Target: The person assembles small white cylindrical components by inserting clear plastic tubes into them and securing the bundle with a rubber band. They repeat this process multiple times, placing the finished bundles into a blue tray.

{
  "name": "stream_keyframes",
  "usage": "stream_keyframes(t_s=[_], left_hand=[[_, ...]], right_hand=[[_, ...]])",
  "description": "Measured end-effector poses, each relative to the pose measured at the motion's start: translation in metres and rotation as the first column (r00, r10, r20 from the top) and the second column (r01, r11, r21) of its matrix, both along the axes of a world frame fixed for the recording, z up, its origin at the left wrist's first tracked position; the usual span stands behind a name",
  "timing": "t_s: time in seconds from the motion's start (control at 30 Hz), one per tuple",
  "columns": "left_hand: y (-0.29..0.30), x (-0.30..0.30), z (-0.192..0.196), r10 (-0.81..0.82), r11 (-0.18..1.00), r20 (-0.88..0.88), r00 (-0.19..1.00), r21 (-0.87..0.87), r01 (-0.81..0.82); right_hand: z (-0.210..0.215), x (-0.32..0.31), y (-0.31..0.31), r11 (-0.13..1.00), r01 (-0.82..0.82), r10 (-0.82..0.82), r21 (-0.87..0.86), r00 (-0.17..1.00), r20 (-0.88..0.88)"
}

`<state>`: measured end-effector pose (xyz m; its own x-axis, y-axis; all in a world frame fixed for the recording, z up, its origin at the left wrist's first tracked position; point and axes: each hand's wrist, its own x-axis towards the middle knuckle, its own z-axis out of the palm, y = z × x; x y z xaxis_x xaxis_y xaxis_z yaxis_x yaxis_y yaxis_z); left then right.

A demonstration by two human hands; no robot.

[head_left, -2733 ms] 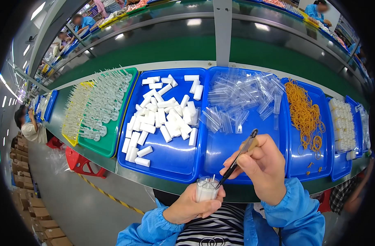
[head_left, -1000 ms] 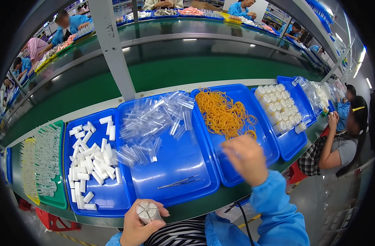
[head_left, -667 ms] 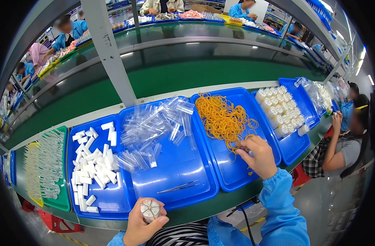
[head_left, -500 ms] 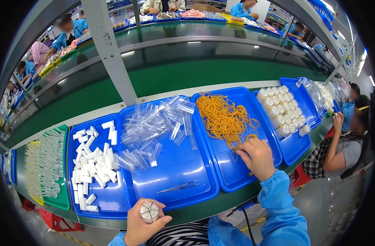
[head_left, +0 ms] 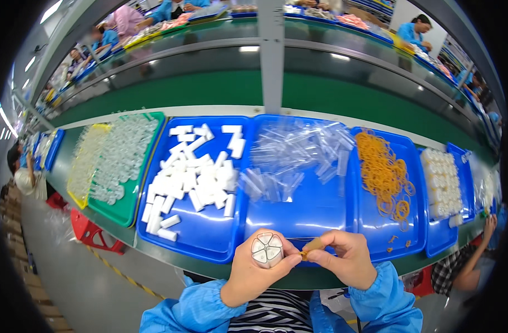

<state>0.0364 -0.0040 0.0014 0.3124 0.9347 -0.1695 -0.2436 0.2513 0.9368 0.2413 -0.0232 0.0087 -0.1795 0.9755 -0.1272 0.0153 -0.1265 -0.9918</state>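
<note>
My left hand [head_left: 244, 280] is closed around a round bundle of white wedge-shaped pieces [head_left: 267, 251], its end turned upward. Close beside it, my right hand [head_left: 347, 262] pinches a small orange rubber band [head_left: 304, 255], which meets the left thumb and fingertips. Both hands are over the near edge of a blue tray [head_left: 315, 213] of clear plastic sleeves [head_left: 301, 147]. To the right, a blue tray [head_left: 376, 236] carries a heap of orange rubber bands [head_left: 378, 169]. White blocks [head_left: 193, 175] fill the blue tray [head_left: 220, 244] on the left.
Farther left lies a green tray [head_left: 123, 213] with clear small parts and a yellow tray [head_left: 79, 197]. White capped pieces [head_left: 442, 183] stand in rows at right. A grey post [head_left: 271, 66] rises behind the trays. A red stool [head_left: 95, 233] stands below left; co-workers sit across and at right.
My right hand has left the rubber band heap and come to the left hand with a band. The left hand has risen slightly with the bundle. The view has turned left.
</note>
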Motion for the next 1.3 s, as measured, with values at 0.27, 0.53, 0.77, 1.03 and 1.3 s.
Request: stream_keyframes(t_s=[0.27,0.53,0.77,1.03,1.3], left_hand=[[-0.006,-0.047,-0.004,0.38,0.919,-0.053,0.924,0.135,-0.37],[-0.009,-0.046,-0.004,0.267,0.963,-0.062,0.962,0.061,-0.263],[-0.008,-0.061,-0.004,0.316,0.945,-0.117,0.941,0.125,-0.302],[-0.005,-0.06,-0.008,0.341,0.939,0.038,0.939,0.037,-0.343],[-0.006,-0.055,-0.005,0.283,0.955,-0.015,0.959,0.092,-0.281]], right_hand=[[0.006,-0.017,0.017,1.0,-0.025,0.025,-0.004,0.999,0.037],[0.03,-0.05,0.036,0.922,-0.236,0.165,0.306,0.956,0.24],[0.004,-0.045,0.045,0.971,-0.236,0.229,0.048,0.967,0.113],[0.003,-0.051,0.048,0.964,-0.193,0.115,-0.183,0.922,-0.369],[0.006,-0.066,0.048,0.889,-0.335,0.257,0.312,0.929,0.265]])
